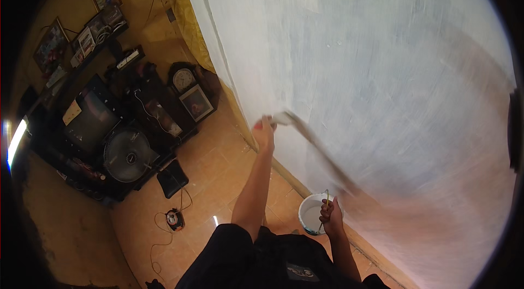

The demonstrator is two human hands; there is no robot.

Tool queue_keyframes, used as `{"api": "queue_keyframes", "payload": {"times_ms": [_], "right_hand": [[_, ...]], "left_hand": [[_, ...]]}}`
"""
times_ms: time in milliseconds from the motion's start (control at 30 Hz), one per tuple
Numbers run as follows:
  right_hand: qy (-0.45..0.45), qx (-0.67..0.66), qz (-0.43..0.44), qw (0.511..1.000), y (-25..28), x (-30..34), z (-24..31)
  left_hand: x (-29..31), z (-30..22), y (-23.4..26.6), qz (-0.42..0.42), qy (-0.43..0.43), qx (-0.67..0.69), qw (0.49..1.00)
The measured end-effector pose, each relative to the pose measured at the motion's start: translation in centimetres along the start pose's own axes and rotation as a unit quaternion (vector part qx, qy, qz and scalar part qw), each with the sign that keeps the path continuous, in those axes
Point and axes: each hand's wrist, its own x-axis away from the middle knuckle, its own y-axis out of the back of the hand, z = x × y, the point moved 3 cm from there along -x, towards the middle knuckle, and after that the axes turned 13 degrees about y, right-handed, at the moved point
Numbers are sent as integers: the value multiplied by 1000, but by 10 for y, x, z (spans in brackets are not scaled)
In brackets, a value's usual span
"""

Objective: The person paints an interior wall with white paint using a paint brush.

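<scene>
Bucket, white and round with pale liquid inside, sits low beside the streaky whitish wall; whether it hangs or rests on the tiled floor I cannot tell. Fingers of the right hand curl around its thin handle. Ahead, the left hand grips a pale, motion-blurred brush-like tool at the wall; contact is unclear. Off to the left stand a fan and a television.
</scene>
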Motion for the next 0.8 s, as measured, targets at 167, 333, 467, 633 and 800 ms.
{"api": "queue_keyframes", "payload": {"times_ms": [167, 333, 467, 633, 800], "right_hand": [[16, 8, 4, 1000, -2, 2, -3], [7, 10, -1, 1000, -5, 1, -3], [2, 15, 8, 1000, -15, -2, -7], [-2, 12, 19, 1000, -20, -4, -13], [8, 15, 13, 1000, -26, -2, -11]], "left_hand": [[6, -125, -55, 42, -102, -1, 994], [55, -166, -75, 129, -167, 125, 969], [55, -112, -62, 162, -134, 137, 968], [24, 7, 9, 45, -44, 121, 991], [7, 26, 28, 5, 4, 59, 998]]}}
